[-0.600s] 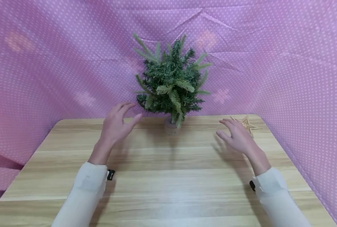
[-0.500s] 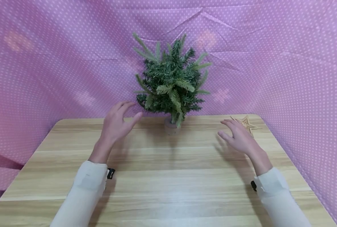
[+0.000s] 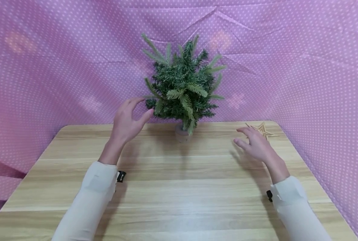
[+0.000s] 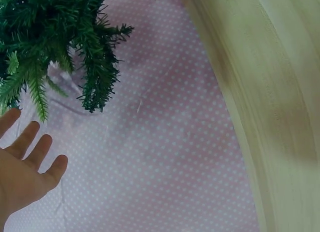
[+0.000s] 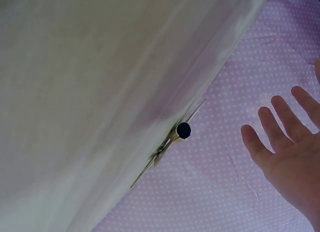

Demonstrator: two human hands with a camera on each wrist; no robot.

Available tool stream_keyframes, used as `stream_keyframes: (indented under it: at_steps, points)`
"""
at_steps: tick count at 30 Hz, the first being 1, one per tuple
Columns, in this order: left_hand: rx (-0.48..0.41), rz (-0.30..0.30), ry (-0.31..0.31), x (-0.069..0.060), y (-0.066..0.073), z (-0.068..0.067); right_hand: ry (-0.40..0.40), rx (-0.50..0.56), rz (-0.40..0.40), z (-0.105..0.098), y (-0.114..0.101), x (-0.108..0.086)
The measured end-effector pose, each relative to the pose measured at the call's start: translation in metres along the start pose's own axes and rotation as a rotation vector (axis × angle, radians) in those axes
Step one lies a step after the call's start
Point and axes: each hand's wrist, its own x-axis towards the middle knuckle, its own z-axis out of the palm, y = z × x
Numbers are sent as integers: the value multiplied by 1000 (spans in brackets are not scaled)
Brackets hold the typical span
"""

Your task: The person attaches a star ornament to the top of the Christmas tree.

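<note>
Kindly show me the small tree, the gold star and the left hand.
Small tree [image 3: 185,88], head view: middle of its branches.
Gold star [image 3: 262,130], head view: near its centre.
Left hand [image 3: 125,122], head view: back of hand.

Head cam's pretty bright, pale glare on the near part of the worktop [image 3: 191,187], soft shadows beside both sleeves [image 3: 86,201]. Wrist cams are dimmer, right one's worktop looks hazy and blurred.
</note>
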Motion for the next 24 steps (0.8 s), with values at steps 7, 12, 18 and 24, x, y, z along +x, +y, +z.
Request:
stream_keyframes:
  at_steps: [7, 12, 18, 24]
  points:
    - [-37, 35, 39, 6, 4, 0, -27, 22, 6, -6, 2, 0]
    - [-61, 69, 69, 12, 8, -2, -37, 50, 23, -11, 6, 0]
    - [-77, 116, 107, 21, 14, -5, -43, 49, 32, -16, 13, 1]
    - [-94, 128, 102, 28, 21, -7, -58, 42, 52, -19, 19, 3]
